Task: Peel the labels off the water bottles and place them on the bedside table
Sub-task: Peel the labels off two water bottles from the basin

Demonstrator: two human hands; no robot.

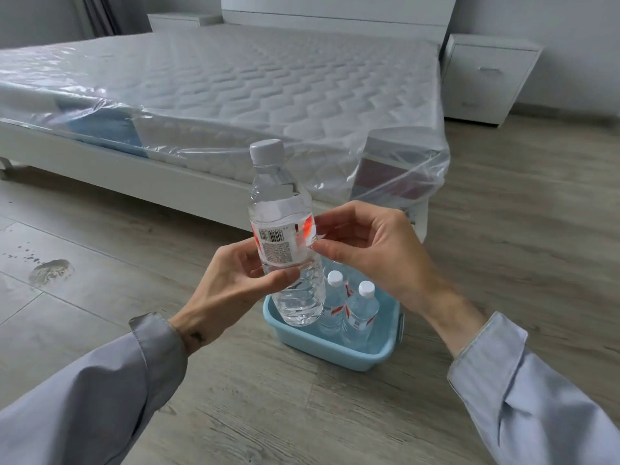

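Here: left fingers (280,279) grip bottle (300,298), right fingers (330,252) pinch label (278,248); wood floor (100,229), wrapped mattress (235,78), bedside table (486,78).

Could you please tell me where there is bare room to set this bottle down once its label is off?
The top of the bedside table, right of the bed, shows bare. Open floor lies between it and the blue basin. The basin is crowded with bottles.
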